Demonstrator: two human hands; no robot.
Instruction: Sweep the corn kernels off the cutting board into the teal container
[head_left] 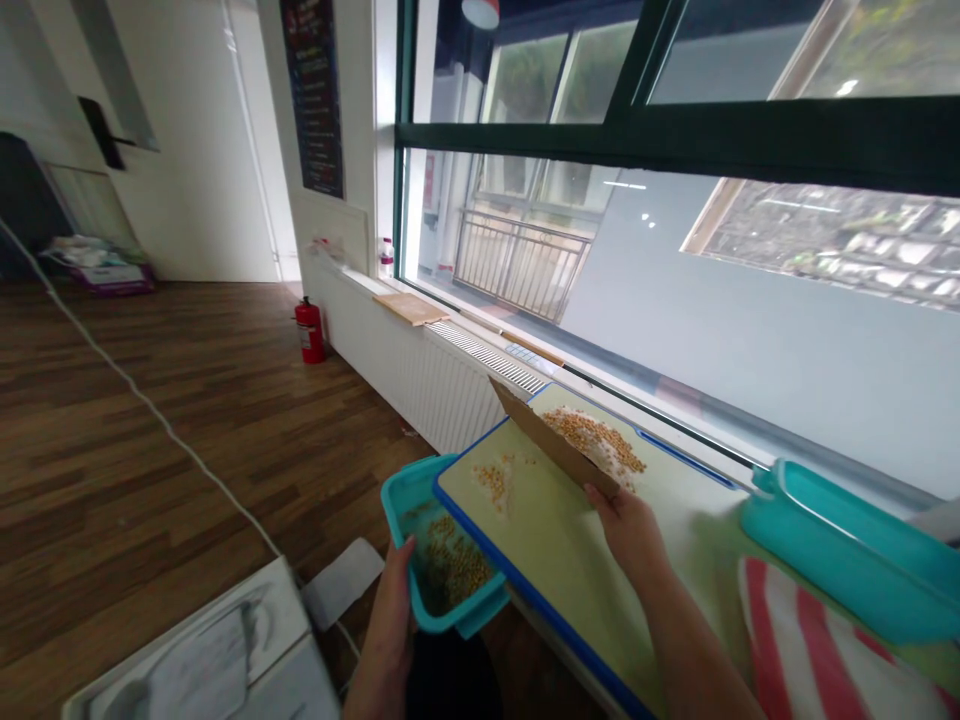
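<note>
My left hand (400, 590) grips the near left rim of a teal plastic tub (396, 505), with the thumb over its edge. Yellow-brown kernels (454, 560) lie in the bottom of that tub, which is held against the edge of a pale green board with a blue rim (555, 560). In my right hand (622, 520) is a flat piece of brown cardboard (555, 440), standing on its long edge on the board. Behind the cardboard spreads a pile of kernels mixed with white grains (592, 440). A smaller patch of kernels (491, 482) lies between cardboard and tub.
Another teal tub (847, 550) stands at the right of the board, beside a red-and-white striped cloth (817, 640). A radiator (397, 350) runs under the window. On the floor are a red fire extinguisher (309, 330), a white cable (161, 420) and a white box-like object (277, 620).
</note>
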